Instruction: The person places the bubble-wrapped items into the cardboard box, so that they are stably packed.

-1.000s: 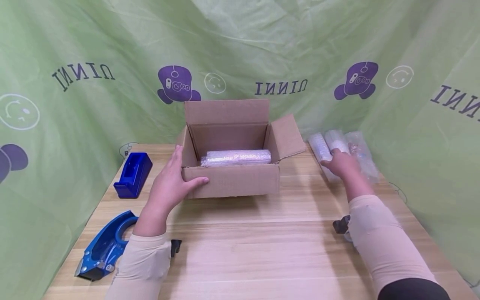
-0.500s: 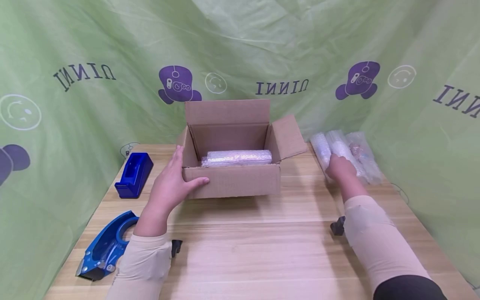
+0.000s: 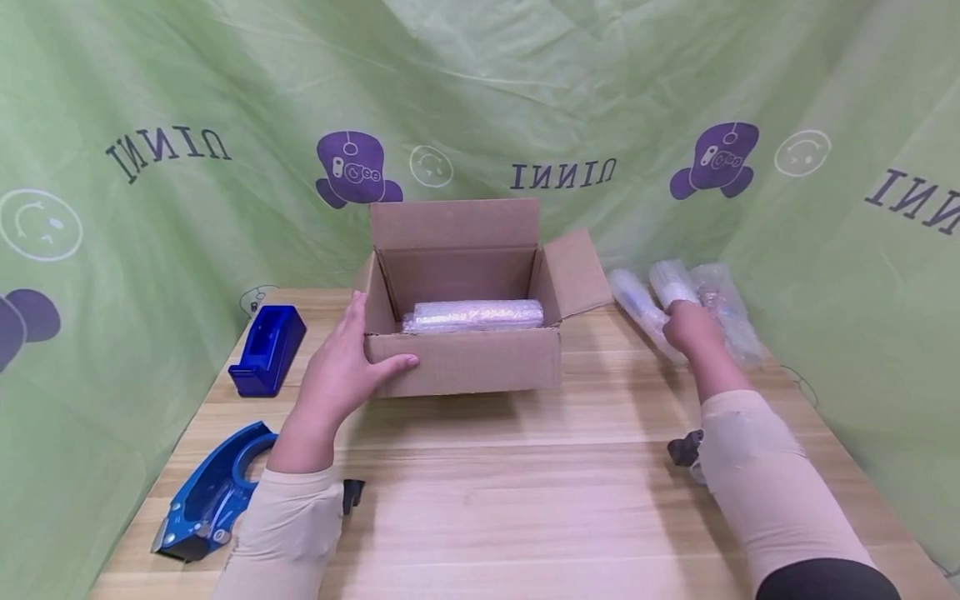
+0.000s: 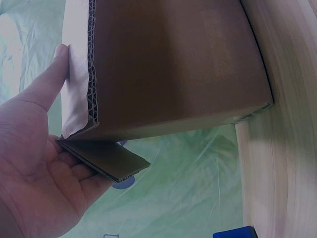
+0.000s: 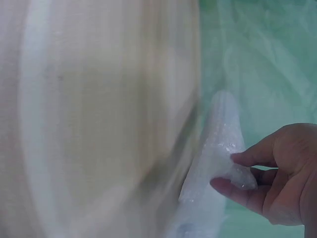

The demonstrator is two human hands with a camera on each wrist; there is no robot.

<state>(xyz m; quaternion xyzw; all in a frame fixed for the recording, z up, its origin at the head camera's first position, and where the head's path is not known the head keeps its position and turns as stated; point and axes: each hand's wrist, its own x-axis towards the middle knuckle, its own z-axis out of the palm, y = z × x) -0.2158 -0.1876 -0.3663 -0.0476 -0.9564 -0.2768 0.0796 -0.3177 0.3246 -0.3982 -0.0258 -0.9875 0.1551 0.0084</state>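
An open cardboard box (image 3: 465, 364) stands mid-table with a bubble-wrapped bundle (image 3: 477, 314) lying across its inside. My left hand (image 3: 337, 372) holds the box's front left corner, thumb on the front and fingers along the left side. In the left wrist view, the fingers of the left hand (image 4: 44, 173) lie behind a folded flap (image 4: 106, 158). At the back right, my right hand (image 3: 693, 332) pinches the leftmost of three bubble-wrapped bundles (image 3: 636, 298). The right wrist view shows loose bubble wrap (image 5: 223, 158) between thumb and fingers; what is wrapped inside is hidden.
Two other wrapped bundles lie beside the right hand, a white one (image 3: 672, 279) and one with something reddish (image 3: 720, 302). On the left are a blue desktop tape dispenser (image 3: 267, 350) and a blue hand-held tape dispenser (image 3: 210, 492). A green curtain (image 3: 465, 92) hangs behind the table.
My right hand shifts left and back right among the bundles, its fingers closing on the leftmost one, whose near end has swung right. The left hand and the box stay put.
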